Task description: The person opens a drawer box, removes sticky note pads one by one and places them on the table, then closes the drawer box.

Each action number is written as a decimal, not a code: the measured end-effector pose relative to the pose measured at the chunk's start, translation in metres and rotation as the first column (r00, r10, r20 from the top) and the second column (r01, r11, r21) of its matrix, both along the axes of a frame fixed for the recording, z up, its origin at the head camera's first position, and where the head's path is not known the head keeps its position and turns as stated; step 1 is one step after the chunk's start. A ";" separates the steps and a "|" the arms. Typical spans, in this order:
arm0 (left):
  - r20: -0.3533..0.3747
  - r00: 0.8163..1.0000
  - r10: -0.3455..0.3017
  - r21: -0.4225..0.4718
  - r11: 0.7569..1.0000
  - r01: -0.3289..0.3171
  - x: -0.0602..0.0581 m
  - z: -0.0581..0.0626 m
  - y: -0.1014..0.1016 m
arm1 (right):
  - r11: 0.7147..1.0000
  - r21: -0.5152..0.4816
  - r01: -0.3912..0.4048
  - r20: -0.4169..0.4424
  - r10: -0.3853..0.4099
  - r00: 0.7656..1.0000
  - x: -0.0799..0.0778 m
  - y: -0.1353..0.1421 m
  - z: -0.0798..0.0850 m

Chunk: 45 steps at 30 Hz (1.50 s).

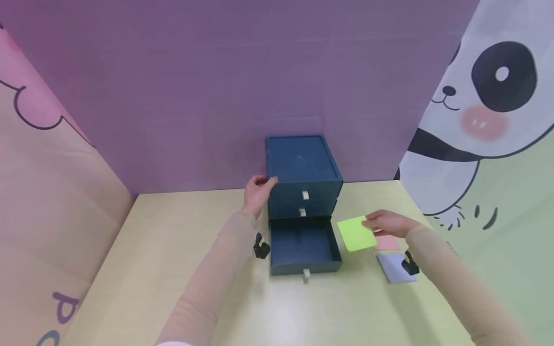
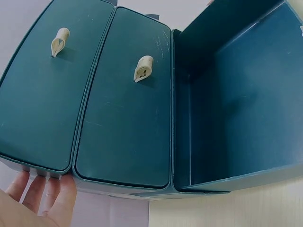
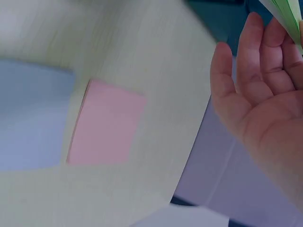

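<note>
A dark blue drawer cabinet [image 1: 303,158] stands against the purple backdrop, its bottom drawer [image 1: 303,247] pulled out and the two upper ones pushed in. My left hand [image 1: 258,192] rests against the cabinet's left side near the top front edge. In the left wrist view, the fingers [image 2: 35,194] of that hand touch the side wall. To the right of the open drawer, my right hand [image 1: 389,223] pinches a yellow-green sticky note pad [image 1: 357,234] by its corner, above the table. Only part of this pad [image 3: 284,14] shows in the right wrist view.
Under and beside the right hand lie a pink sticky note pad [image 3: 106,123] and a larger lavender-blue pad [image 1: 395,267] on the light wooden table [image 1: 173,240]. Small cream pull tabs [image 1: 305,195] stick out from the drawer fronts. Printed panels stand left and right.
</note>
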State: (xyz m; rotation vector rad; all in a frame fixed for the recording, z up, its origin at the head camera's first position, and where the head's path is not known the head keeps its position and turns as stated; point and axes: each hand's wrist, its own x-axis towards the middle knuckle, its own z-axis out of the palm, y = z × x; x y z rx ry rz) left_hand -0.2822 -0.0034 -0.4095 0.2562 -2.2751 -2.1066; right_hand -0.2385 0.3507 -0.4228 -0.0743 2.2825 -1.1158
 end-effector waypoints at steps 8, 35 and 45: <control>-0.001 1.000 0.010 -0.017 1.000 -0.010 -0.002 -0.003 0.000 | 0.995 -0.027 0.098 0.067 -0.097 0.993 0.009 0.056 -0.008; -0.022 0.999 0.023 -0.018 1.000 -0.024 -0.003 -0.003 0.001 | 0.989 0.112 0.096 0.193 -0.117 0.974 0.079 0.110 -0.059; -0.009 1.000 0.016 -0.017 1.000 -0.016 -0.002 -0.003 0.001 | 0.957 0.290 0.023 0.195 -0.083 0.977 0.098 0.108 -0.061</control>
